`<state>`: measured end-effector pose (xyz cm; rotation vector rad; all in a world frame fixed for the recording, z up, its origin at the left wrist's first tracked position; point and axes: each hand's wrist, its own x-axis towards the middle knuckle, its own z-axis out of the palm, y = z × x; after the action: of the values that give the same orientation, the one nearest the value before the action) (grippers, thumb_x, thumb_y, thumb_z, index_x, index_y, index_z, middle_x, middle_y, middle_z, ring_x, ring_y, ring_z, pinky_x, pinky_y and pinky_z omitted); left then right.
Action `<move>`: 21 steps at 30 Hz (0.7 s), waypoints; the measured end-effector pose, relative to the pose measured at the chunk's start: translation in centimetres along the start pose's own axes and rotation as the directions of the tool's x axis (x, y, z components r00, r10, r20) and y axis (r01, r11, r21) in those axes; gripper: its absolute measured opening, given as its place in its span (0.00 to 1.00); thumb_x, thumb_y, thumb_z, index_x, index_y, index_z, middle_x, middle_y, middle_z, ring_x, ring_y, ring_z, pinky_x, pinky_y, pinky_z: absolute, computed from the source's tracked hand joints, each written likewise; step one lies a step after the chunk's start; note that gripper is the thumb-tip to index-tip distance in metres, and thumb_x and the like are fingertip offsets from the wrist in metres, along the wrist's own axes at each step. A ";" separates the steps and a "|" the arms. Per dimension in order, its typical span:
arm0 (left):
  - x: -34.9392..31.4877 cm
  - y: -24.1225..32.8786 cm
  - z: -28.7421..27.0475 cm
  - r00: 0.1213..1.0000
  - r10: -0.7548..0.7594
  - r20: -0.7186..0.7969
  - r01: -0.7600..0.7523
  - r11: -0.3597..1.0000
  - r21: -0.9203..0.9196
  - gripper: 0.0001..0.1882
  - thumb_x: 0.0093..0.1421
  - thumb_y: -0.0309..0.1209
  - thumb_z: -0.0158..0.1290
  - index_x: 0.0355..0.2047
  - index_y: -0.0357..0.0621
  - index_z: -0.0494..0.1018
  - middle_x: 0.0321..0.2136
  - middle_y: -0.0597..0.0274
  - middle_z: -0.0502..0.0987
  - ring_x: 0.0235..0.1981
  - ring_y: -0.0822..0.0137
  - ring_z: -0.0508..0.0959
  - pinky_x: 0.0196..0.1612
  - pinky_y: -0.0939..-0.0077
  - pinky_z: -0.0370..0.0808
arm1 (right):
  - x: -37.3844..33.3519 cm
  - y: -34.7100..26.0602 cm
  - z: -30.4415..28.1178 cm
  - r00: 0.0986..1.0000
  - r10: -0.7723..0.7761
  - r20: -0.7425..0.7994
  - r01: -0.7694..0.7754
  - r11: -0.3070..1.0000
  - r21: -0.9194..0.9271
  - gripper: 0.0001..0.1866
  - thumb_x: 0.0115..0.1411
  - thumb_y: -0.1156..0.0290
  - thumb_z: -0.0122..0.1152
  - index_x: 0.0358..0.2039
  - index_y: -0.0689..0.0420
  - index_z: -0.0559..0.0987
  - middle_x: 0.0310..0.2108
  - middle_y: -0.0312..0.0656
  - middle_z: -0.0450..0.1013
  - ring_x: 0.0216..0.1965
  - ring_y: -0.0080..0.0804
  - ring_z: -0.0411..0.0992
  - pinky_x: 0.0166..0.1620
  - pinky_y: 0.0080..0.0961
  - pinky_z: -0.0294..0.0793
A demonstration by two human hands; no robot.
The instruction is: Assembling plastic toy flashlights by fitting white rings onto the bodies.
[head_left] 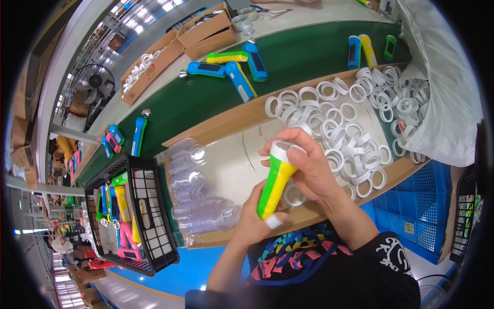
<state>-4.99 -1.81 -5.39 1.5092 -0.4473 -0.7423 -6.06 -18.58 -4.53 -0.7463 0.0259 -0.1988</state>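
A green and yellow flashlight (pixel 277 181) is tilted in front of me over the cardboard tray, its white-ringed lens end up. My left hand (pixel 251 219) wraps round its lower body; a white wrap shows at one fingertip. Fingers and thumb of my right hand (pixel 315 172) close on the white ring (pixel 284 150) at its head. Right of my hands lie many loose white rings (pixel 337 135) in a heap. To the left, stacks of clear round lenses (pixel 198 188) rest on their sides in the same tray.
A green belt (pixel 175 113) runs behind the tray (pixel 216 135), carrying blue, green and yellow flashlights (pixel 239 81). At left stands a black crate (pixel 154 216) of coloured flashlights. A white plastic bag (pixel 447 92) hangs at right above a blue crate (pixel 411 211). Cardboard boxes (pixel 206 32) stand beyond.
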 end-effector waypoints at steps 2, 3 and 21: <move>-0.8 1.5 1.1 0.993 -0.119 -0.021 0.119 0.993 -0.004 0.30 0.46 0.24 0.63 0.50 0.39 0.64 0.28 0.68 0.71 0.29 0.77 0.71 0.34 0.82 0.70 | -0.4 0.1 0.6 1.000 -0.018 0.010 0.018 0.999 -0.038 0.19 0.55 0.63 0.59 0.44 0.57 0.67 0.41 0.46 0.70 0.46 0.38 0.70 0.52 0.38 0.69; -1.4 1.1 1.3 0.990 -0.140 0.015 0.141 0.988 -0.069 0.29 0.46 0.24 0.63 0.49 0.40 0.64 0.28 0.68 0.72 0.29 0.77 0.71 0.33 0.83 0.70 | -0.6 0.0 0.9 0.999 -0.032 0.038 0.032 0.999 -0.002 0.16 0.55 0.65 0.59 0.40 0.56 0.67 0.39 0.45 0.70 0.45 0.38 0.71 0.51 0.37 0.70; -1.3 -2.6 0.7 0.966 0.219 -0.138 -0.148 0.905 0.399 0.25 0.49 0.26 0.58 0.47 0.37 0.64 0.31 0.55 0.76 0.28 0.65 0.77 0.35 0.71 0.74 | -2.0 1.4 0.4 0.983 -0.104 -0.149 0.047 0.939 -0.340 0.09 0.56 0.71 0.56 0.32 0.55 0.65 0.37 0.47 0.71 0.41 0.37 0.72 0.46 0.31 0.71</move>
<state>-6.85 -1.22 -7.66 1.8549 -0.6157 -0.3735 -7.77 -16.96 -5.26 -1.0714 0.1935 -0.3355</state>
